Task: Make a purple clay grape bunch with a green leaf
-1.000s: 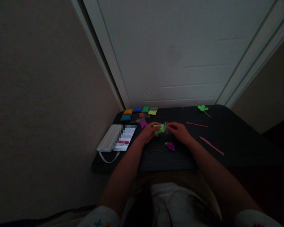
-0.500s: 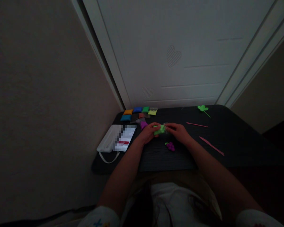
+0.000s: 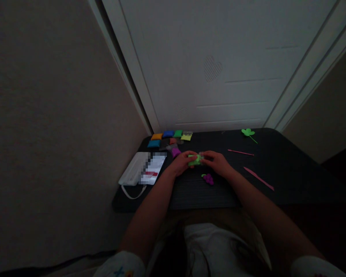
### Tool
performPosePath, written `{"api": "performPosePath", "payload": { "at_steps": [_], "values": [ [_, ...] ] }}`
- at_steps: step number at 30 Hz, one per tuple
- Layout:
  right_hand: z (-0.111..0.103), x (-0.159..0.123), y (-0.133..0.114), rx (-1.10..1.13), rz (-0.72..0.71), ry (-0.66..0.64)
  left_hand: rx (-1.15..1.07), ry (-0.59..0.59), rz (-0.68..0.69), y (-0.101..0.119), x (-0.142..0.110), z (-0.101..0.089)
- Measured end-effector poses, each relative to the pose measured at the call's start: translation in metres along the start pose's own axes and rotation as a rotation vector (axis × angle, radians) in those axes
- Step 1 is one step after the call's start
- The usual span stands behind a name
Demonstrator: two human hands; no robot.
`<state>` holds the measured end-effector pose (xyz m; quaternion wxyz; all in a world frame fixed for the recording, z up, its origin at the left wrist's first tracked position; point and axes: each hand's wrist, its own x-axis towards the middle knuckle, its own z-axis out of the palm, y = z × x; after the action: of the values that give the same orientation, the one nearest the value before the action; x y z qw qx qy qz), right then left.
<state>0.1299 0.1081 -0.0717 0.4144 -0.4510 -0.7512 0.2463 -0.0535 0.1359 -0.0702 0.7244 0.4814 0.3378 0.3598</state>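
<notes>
Both hands meet over the middle of a dark table [image 3: 291, 173]. My left hand [image 3: 182, 162] and my right hand [image 3: 217, 161] pinch a small clear packet of bright green clay [image 3: 195, 160] between their fingertips, a little above the tabletop. Just in front of them lies a small purple clay grape cluster with a green bit [image 3: 208, 178]. A magenta clay packet [image 3: 175, 152] rests close behind my left hand.
Several coloured clay packets [image 3: 167, 137] sit in rows at the table's back left. A white case with a phone on it [image 3: 141, 168] lies at the left edge. Two pink modelling sticks [image 3: 258, 177] and a green clay leaf [image 3: 247, 132] lie to the right. A white door stands behind.
My hands have drawn closer together around the green packet, so less of it shows. Everything else on the table stays put.
</notes>
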Motion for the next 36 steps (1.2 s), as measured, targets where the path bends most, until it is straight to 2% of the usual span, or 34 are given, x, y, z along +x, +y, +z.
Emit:
{"api": "performPosePath", "payload": {
  "at_steps": [9, 22, 31, 36],
  "values": [
    [0.004, 0.000, -0.008, -0.056, -0.030, 0.011, -0.046, 0.043, 0.014, 0.001, 0.000, 0.000],
    [0.004, 0.003, -0.012, -0.084, 0.025, -0.034, -0.056, 0.052, 0.035, -0.002, 0.001, 0.000],
    [-0.006, 0.006, -0.011, 0.124, 0.117, -0.171, -0.071, 0.034, 0.040, 0.002, 0.001, 0.002],
    [-0.015, 0.006, -0.010, 0.210, 0.145, -0.139, -0.098, 0.052, 0.056, 0.006, 0.001, -0.002]
  ]
}}
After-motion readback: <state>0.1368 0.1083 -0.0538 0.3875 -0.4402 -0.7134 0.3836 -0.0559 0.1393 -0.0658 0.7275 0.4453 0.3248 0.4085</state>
